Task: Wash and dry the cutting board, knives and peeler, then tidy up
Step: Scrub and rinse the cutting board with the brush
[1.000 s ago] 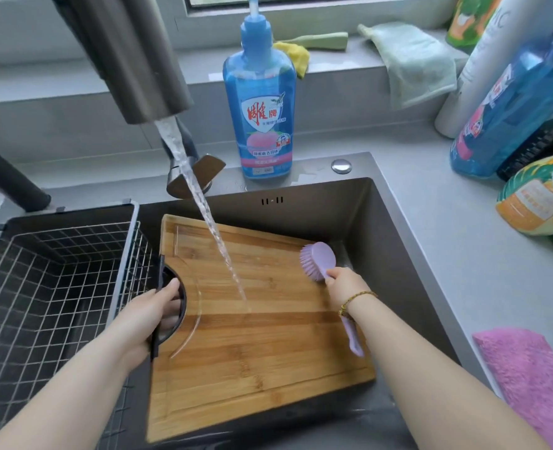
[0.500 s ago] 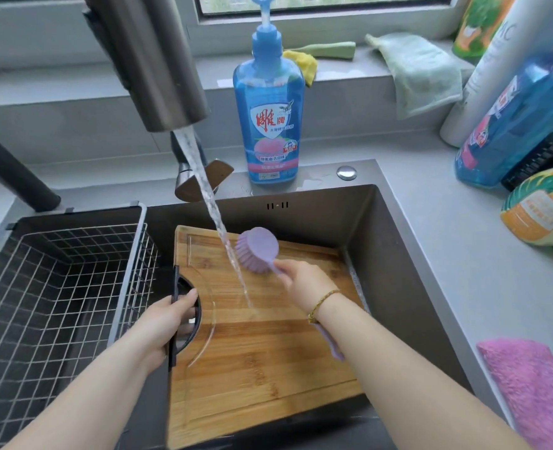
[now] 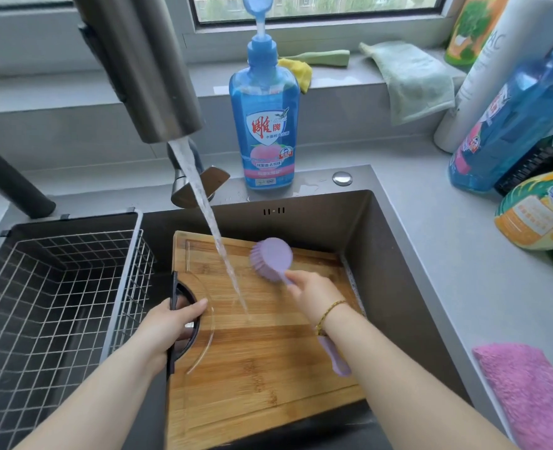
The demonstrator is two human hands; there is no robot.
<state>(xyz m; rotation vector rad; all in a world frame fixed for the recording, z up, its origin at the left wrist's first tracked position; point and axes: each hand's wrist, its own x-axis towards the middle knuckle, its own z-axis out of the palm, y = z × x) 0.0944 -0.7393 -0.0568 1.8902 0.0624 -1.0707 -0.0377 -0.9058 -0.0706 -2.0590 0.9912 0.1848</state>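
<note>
A wooden cutting board (image 3: 262,362) lies tilted in the dark sink (image 3: 392,254), under water running from the faucet (image 3: 145,69). My left hand (image 3: 171,326) grips the board's black handle hole at its left edge. My right hand (image 3: 314,293) is shut on the handle of a purple scrub brush (image 3: 272,256), whose bristles press on the board's far part, just right of the water stream. No knives or peeler are in view.
A wire drying basket (image 3: 61,287) fills the sink's left side. A blue dish soap bottle (image 3: 265,125) stands behind the sink. Bottles and packets (image 3: 512,118) crowd the right counter, with a pink cloth (image 3: 531,391) near the front and green cloths (image 3: 411,76) on the windowsill.
The brush swept from the board's right edge to its far middle near the water stream. My left hand stayed on the handle hole. The view shifted closer.
</note>
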